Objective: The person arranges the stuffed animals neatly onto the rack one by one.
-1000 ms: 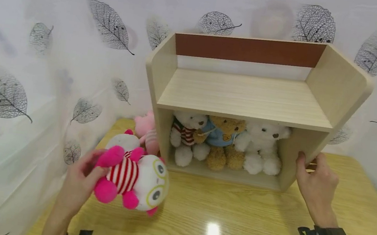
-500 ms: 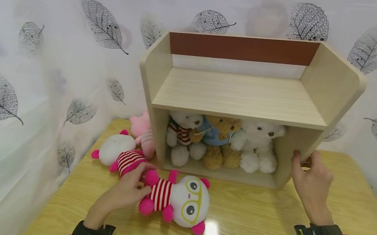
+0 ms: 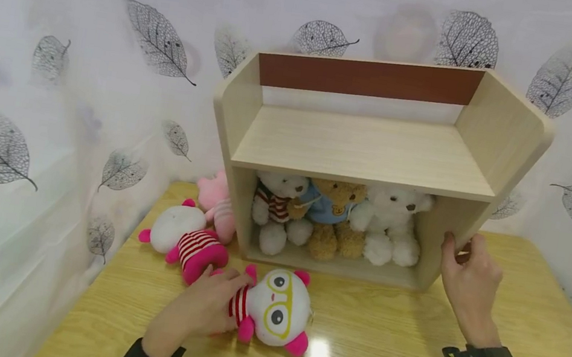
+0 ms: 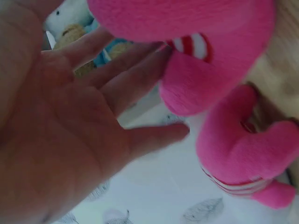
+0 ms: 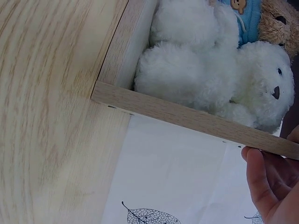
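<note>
We saw the spectacled panda [image 3: 277, 309] lying on the desk [image 3: 384, 339], its head just right of the left hand [image 3: 208, 302], its striped body under that hand. The left hand's fingers [image 4: 135, 76] were straight and spread apart, touching the plush. A second panda [image 3: 191, 243] lay just beyond the left hand, to its left, with a pink plush [image 3: 213, 194] farther off beside the shelf [image 3: 372, 148]. We had the right hand [image 3: 471, 284] pinching the front edge of the shelf's right side; a white bear [image 3: 391, 230] sat inside, just left of that hand. Desk surface stretched from the spectacled panda's head toward the right hand, while the desk's edge ran left of the left hand.
</note>
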Demonstrator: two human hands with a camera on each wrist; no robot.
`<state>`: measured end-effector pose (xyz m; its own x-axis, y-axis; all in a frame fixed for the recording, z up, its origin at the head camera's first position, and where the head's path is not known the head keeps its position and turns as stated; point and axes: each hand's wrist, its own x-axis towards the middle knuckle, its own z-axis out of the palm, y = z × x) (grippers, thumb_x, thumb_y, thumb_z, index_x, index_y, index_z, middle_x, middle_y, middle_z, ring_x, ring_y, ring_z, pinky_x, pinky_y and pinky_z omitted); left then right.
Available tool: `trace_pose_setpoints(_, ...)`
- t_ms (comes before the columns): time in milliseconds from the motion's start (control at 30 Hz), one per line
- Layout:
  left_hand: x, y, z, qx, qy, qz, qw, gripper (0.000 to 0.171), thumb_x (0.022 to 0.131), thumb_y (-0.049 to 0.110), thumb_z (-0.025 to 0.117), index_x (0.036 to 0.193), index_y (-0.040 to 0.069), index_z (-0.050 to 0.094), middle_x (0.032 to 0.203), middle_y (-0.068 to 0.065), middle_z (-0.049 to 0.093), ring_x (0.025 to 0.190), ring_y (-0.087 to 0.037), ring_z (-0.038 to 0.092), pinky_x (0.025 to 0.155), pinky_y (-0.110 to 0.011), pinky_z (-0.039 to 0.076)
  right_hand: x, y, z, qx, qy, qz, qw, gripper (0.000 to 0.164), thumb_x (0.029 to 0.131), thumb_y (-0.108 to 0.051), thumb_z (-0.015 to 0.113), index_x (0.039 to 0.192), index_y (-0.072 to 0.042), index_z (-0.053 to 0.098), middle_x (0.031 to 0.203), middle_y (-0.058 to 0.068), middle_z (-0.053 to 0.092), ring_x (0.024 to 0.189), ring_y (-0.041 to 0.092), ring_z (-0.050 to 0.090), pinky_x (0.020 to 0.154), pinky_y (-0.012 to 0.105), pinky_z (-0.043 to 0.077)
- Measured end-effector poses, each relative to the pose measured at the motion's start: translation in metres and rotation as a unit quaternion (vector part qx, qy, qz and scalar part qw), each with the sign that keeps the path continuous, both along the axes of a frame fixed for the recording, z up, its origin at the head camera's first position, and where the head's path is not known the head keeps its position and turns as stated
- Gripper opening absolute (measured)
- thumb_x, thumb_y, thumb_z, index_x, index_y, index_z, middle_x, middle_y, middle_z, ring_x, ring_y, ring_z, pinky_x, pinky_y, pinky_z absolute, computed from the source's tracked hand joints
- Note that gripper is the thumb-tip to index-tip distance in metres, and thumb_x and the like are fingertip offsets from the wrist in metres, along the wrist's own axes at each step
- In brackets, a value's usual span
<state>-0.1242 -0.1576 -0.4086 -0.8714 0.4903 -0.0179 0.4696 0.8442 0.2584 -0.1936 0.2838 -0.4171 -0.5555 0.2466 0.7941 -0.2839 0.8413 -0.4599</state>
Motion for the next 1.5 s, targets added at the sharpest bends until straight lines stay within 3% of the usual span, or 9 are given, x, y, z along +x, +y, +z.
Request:
trace_pose_setpoints(100,-0.005,0.004,0.003,-0.032,-0.007,-0.010,0.9994,0.058,0.064,0.021,0.080,0.119,0.016,0.061,0.108,-0.004,0.064,0.106,-0.023,0.059,0.104,-0.062,0.032,0.000,0.000,-0.001,-0.004,0.000,-0.005,1.000,0.023,0.083,-0.018,0.065,0.085,0.004,0.059,0.065,0.019,0.064,0.065,-0.029,0.032,0.046,0.008,0.032)
trace_pose_setpoints(233,-0.013,0.005,0.001,-0.052,-0.021,-0.021,0.9982,0.053,0.062,0.027,0.084,0.111,0.014,0.066,0.095,0.000,0.067,0.088,-0.016,0.061,0.089,-0.040,0.050,0.000,-0.002,-0.003,-0.009,-0.001,-0.003,1.000,0.022,0.084,-0.018,0.064,0.085,0.004,0.058,0.066,0.020,0.065,0.064,-0.030,0.032,0.046,0.006,0.032)
trace_pose_setpoints(333,-0.019,0.004,0.000,-0.041,-0.040,-0.029,0.9979,0.053,0.061,0.029,0.084,0.109,0.015,0.067,0.091,0.003,0.066,0.081,-0.011,0.058,0.073,-0.030,0.052,0.000,-0.003,-0.002,-0.009,0.001,0.000,1.000,0.022,0.084,-0.016,0.064,0.086,0.005,0.058,0.066,0.020,0.065,0.064,-0.031,0.031,0.045,0.006,0.033)
trace_pose_setpoints(467,-0.024,0.002,0.000,-0.019,-0.077,-0.036,0.9962,0.057,0.064,0.031,0.082,0.115,0.014,0.066,0.098,0.003,0.067,0.087,-0.012,0.057,0.079,-0.030,0.051,0.002,-0.002,0.000,-0.005,0.005,-0.005,1.000,0.023,0.083,-0.016,0.064,0.086,0.006,0.058,0.066,0.020,0.065,0.063,-0.029,0.032,0.044,0.008,0.033)
trace_pose_setpoints(700,-0.025,0.002,-0.002,0.000,-0.116,-0.042,0.9923,0.062,0.066,0.047,0.079,0.117,0.013,0.066,0.103,0.003,0.068,0.094,-0.014,0.059,0.083,-0.031,0.049,0.002,0.000,0.000,0.011,0.015,-0.015,1.000,0.022,0.082,-0.016,0.066,0.086,0.005,0.059,0.066,0.020,0.065,0.046,0.006,0.052,0.044,0.009,0.034)
trace_pose_setpoints(933,-0.025,0.003,-0.002,0.022,-0.115,-0.024,0.9929,0.044,0.064,0.031,0.076,0.103,0.013,0.069,0.079,0.008,0.059,0.074,-0.006,0.050,0.064,-0.020,0.043,0.001,-0.002,-0.003,-0.001,0.011,-0.018,1.000,0.023,0.082,-0.016,0.066,0.085,0.005,0.059,0.066,0.020,0.066,0.064,-0.029,0.031,0.045,0.009,0.033)
trace_pose_setpoints(1167,-0.024,0.009,0.002,0.025,-0.114,-0.010,0.9931,0.027,0.063,0.022,0.077,0.086,0.016,0.064,0.070,0.008,0.048,0.068,-0.008,0.044,0.058,-0.021,0.035,0.000,-0.003,-0.002,-0.012,0.012,-0.027,0.999,0.024,0.083,-0.018,0.065,0.084,0.005,0.059,0.066,0.019,0.066,0.064,-0.032,0.030,0.046,0.012,0.033)
trace_pose_setpoints(1367,-0.018,0.018,0.005,-0.019,-0.083,0.003,0.9963,0.038,0.060,0.023,0.079,0.096,0.014,0.068,0.077,0.008,0.057,0.075,-0.012,0.049,0.067,-0.026,0.040,0.001,-0.003,-0.002,-0.014,0.014,-0.026,0.999,0.023,0.082,-0.018,0.066,0.084,0.005,0.060,0.066,0.020,0.066,0.064,-0.032,0.030,0.047,0.011,0.033)
trace_pose_setpoints(1500,-0.016,0.019,0.005,-0.026,-0.062,0.006,0.9977,0.034,0.060,0.021,0.078,0.092,0.015,0.069,0.073,0.010,0.054,0.071,-0.011,0.046,0.063,-0.025,0.037,0.001,-0.003,-0.003,-0.013,0.012,-0.026,0.999,0.023,0.082,-0.018,0.066,0.085,0.004,0.060,0.067,0.019,0.066,0.065,-0.033,0.030,0.048,0.010,0.033)
